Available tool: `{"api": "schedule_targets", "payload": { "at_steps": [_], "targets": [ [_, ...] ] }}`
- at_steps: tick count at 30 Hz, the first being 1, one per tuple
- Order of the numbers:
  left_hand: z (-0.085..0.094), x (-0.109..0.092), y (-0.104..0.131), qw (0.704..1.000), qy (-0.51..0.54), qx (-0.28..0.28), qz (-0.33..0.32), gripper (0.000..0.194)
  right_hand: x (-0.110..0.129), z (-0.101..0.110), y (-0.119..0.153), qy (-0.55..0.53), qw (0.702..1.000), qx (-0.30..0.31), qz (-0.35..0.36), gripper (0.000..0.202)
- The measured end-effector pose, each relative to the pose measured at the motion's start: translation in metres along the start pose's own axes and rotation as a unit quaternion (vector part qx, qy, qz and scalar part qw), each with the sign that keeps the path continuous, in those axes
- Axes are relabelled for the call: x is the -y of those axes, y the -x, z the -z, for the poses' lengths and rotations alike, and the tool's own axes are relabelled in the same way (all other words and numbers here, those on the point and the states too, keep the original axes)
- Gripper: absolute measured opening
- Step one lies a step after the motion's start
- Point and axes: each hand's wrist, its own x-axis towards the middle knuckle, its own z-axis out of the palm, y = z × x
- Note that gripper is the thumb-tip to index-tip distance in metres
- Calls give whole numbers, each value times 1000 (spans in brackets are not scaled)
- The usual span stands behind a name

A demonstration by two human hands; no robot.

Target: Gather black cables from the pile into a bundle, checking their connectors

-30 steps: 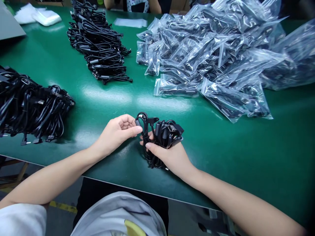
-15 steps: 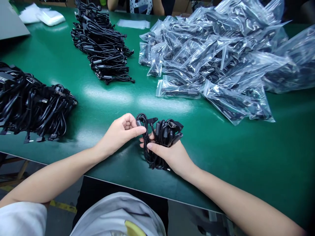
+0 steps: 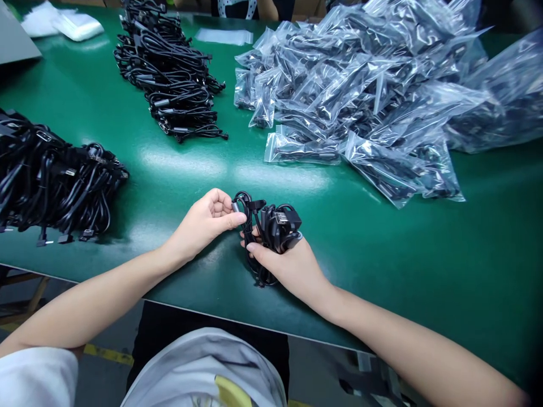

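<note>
Several coiled black cables point(image 3: 278, 226) form a bunch in my right hand point(image 3: 292, 265), whose thumb and fingers wrap round them. A USB-type plug shows at the top of the bunch. At its left side, my left hand point(image 3: 214, 215) pinches one coiled cable point(image 3: 244, 212) between thumb and fingers, near a grey barrel-like piece. The lower part of that same coil passes by my right thumb and fingertips. Both hands are just above the green table point(image 3: 190, 308), close to its front edge. My right palm hides part of the bunch.
A heap of clear bags point(image 3: 365, 85) with dark cables inside covers the back right. Piles of coiled black cables lie at the back point(image 3: 169, 73) and at the left point(image 3: 55, 175). Flat clear bags point(image 3: 224, 37) lie farther back. Another person's arm point(image 3: 268, 8) shows across the table.
My right hand has turned the bunch slightly, so a USB-type plug now faces up. Both hands have shifted a little left and up in view, partly with the camera.
</note>
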Motion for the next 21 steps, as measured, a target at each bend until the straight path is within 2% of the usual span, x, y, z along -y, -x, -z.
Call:
{"api": "schedule_targets", "payload": {
  "at_steps": [7, 14, 21],
  "targets": [
    [2, -1, 1, 999, 37, 8, 7, 34, 3, 2, -1, -23, 1000, -4, -8, 17],
    [3, 0, 1, 995, 87, 50, 18, 32, 7, 4, -2, -37, 999, -4, -15, 17],
    [6, 0, 1, 992, 102, 70, 20, 24, 5, 5, -3, -67, 997, -2, -50, 22]
  ]
}}
